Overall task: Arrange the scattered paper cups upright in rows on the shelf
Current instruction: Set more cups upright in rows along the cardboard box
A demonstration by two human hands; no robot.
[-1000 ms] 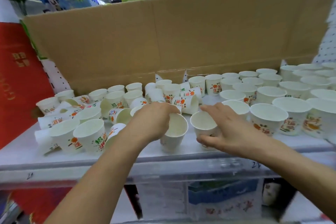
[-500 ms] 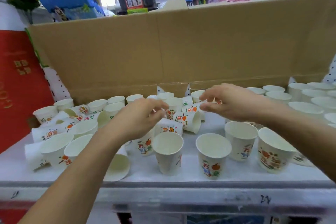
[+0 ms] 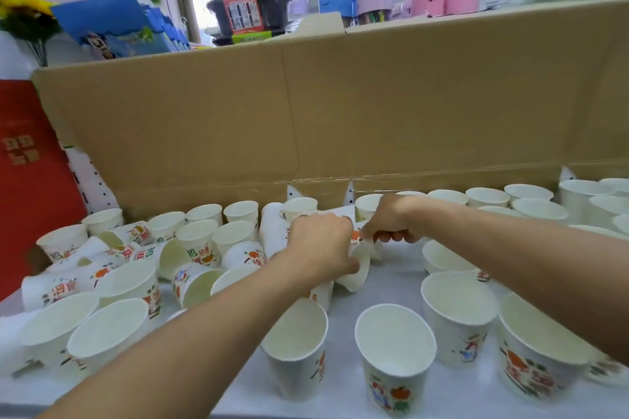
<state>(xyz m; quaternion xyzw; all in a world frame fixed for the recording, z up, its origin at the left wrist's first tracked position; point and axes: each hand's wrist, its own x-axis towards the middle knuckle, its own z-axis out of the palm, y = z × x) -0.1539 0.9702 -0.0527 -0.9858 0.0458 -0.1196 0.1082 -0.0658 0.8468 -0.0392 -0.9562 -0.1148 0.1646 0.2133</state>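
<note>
Paper cups point(image 3: 394, 350) cover the white shelf point(image 3: 388, 286) in front of a tall cardboard wall point(image 3: 306, 112). On the right side and at the back, many cups stand upright in rows. On the left side, several cups lie tipped on their sides among upright ones. Four upright cups stand in a line near the front edge.

Both hands reach to the middle of the shelf. The left hand point(image 3: 320, 245) has its fingers closed around a tipped cup point(image 3: 357, 269), whose open mouth faces to the right. The right hand point(image 3: 391, 218) is just beside it, with fingers curled tightly on the printed side of another lying cup point(image 3: 360, 236); this cup is mostly hidden. The two hands almost touch each other. Above the cardboard, colourful shop goods point(image 3: 340, 0) are visible.
</note>
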